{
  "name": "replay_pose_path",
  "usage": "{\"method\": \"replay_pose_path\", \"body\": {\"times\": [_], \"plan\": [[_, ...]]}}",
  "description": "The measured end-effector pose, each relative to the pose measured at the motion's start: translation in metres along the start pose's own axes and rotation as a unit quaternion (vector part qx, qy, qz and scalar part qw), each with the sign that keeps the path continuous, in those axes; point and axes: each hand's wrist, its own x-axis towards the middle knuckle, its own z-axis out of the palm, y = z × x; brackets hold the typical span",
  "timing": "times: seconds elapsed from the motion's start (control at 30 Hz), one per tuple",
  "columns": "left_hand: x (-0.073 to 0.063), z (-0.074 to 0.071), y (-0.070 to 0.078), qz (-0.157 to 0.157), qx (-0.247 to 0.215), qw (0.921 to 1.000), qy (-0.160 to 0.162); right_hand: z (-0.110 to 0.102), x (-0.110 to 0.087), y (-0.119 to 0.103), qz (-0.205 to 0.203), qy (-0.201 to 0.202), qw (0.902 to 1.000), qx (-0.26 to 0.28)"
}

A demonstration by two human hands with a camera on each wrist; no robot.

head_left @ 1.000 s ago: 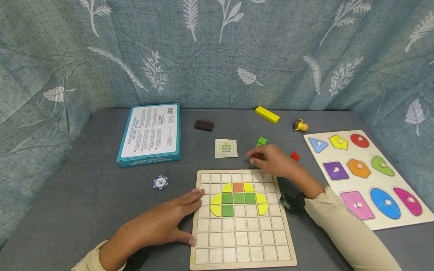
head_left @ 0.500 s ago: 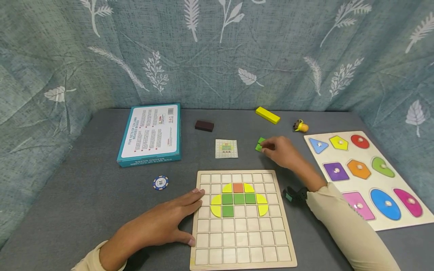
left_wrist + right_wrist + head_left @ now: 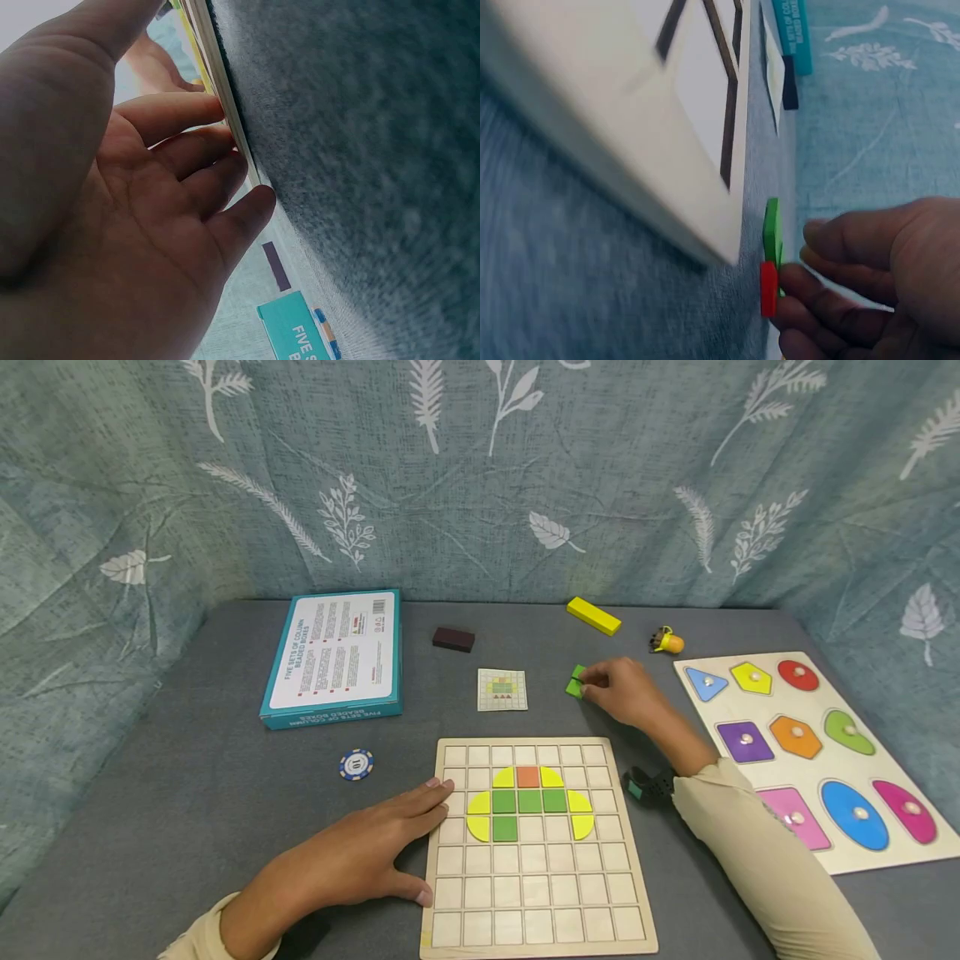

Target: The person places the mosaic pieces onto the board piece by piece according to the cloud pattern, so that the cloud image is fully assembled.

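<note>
My left hand (image 3: 352, 852) lies along the left edge of a wooden grid board (image 3: 536, 902), fingertips and thumb touching its rim. Yellow rounded tiles (image 3: 478, 816), green square tiles (image 3: 505, 827) and one orange square tile (image 3: 528, 776) sit in its cells. Beyond the far right corner of the board, my right hand (image 3: 622, 689) has bent fingers at two loose green tiles (image 3: 575, 687), covering their right side. Whether it pinches one is unclear; in the right wrist view the thumb looks apart from the visible green tile (image 3: 772, 225). A red tile (image 3: 768, 289) shows close to the fingers.
A printed pattern card (image 3: 502, 690) lies behind the board. Around it are a dark brown block (image 3: 453, 639), a yellow block (image 3: 593, 616), a small yellow toy (image 3: 666, 641), a teal box (image 3: 337, 652) and a poker chip (image 3: 356, 765). A shape-puzzle board (image 3: 813, 752) lies right.
My right hand has moved a little back and right, from near the grid board's far edge to the loose green tiles, and now hides the red tile. My left hand stays put.
</note>
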Motion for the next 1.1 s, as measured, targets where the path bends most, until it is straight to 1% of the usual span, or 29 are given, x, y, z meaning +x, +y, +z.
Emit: {"method": "replay_pose_path", "body": {"times": [0.23,0.4,0.63,0.87,1.1], "plan": [[-0.001,0.001,0.001,0.026,0.033,0.9991,0.008,0.001,0.003,-0.001,0.000,-0.002,1.0000,0.003],[-0.001,0.001,0.002,0.026,0.030,0.9992,0.010,0.001,0.006,0.000,0.005,-0.008,1.0000,0.003],[-0.001,0.001,0.002,0.026,0.022,0.9993,0.017,0.003,0.009,-0.002,0.003,-0.031,0.9994,-0.015],[-0.001,0.001,0.002,0.022,0.016,0.9994,0.019,0.003,0.012,-0.005,0.016,-0.040,0.9988,-0.023],[0.000,0.001,0.001,0.022,0.012,0.9995,0.018,0.004,0.013,-0.006,0.010,-0.057,0.9980,-0.027]]}}
